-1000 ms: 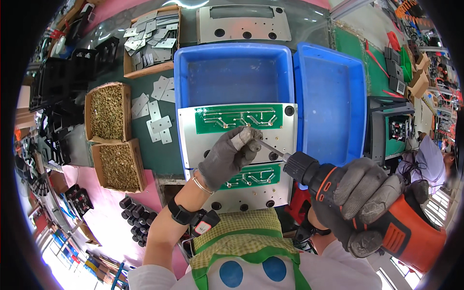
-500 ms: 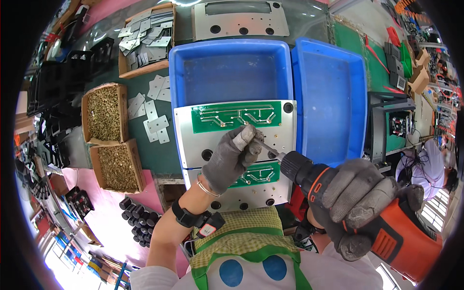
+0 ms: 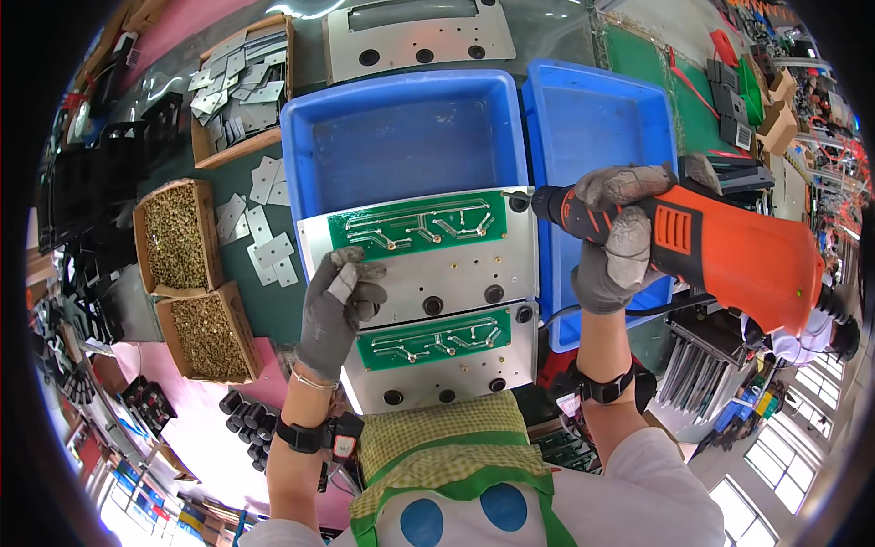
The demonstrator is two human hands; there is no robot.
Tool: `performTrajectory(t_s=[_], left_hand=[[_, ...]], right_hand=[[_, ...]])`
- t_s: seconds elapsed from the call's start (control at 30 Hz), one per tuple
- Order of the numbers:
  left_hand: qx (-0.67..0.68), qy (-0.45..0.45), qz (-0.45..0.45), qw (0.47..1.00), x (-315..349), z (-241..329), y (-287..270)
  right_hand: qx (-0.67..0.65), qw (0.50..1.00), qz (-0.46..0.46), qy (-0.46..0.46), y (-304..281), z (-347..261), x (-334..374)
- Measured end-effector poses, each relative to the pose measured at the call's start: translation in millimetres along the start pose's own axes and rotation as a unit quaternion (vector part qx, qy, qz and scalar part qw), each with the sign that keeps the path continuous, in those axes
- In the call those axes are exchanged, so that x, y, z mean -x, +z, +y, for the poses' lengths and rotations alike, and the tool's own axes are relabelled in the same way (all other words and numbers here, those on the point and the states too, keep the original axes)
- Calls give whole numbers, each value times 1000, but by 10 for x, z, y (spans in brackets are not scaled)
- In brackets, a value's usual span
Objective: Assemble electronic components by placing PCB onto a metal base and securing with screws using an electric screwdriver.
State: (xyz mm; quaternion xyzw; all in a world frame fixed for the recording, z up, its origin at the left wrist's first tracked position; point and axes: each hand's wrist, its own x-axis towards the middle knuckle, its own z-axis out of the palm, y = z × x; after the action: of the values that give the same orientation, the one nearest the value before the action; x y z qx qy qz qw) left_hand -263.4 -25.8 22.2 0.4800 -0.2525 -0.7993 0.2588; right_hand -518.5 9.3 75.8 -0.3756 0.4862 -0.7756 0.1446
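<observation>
My right hand (image 3: 629, 214), in a grey work glove, grips an orange and black electric screwdriver (image 3: 729, 246). Its tip points left, close to the top right corner of the upper silver metal panel (image 3: 410, 283). A green circuit board (image 3: 415, 223) lies on that panel. Beside the board's lower left edge is my gloved left hand (image 3: 333, 310), its fingers curled together; whatever they may hold is too small to make out. Nearer to me lies a second metal panel (image 3: 428, 378) with its own green circuit board (image 3: 433, 339).
Behind the upper panel stands a blue bin (image 3: 401, 87), with another blue bin (image 3: 602, 82) to its right. Two cardboard boxes of small brass-coloured parts (image 3: 173, 237) (image 3: 210, 337) sit left, near loose metal plates (image 3: 264, 242). A dark cable (image 3: 656, 312) runs below the screwdriver.
The screwdriver has moved up and away from the fingers of my left hand, turning to point left. My left hand has shifted left along the panel. The whole view has also shifted slightly.
</observation>
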Motion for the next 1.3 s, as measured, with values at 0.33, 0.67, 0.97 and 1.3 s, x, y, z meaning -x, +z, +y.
performTrajectory(t_s=[0.33,0.67,0.97,1.3], left_hand=[[52,-3,25,998,-28,-35,-144],[274,-31,-152,949,151,27,19],[309,5,-186,933,291,27,5],[214,38,-162,963,242,7,-95]], right_hand=[[-9,998,-47,51,174,47,-13],[-219,881,-393,147,528,-953,-170],[-312,856,-402,93,836,-818,1],[-296,823,-466,137,985,-663,52]])
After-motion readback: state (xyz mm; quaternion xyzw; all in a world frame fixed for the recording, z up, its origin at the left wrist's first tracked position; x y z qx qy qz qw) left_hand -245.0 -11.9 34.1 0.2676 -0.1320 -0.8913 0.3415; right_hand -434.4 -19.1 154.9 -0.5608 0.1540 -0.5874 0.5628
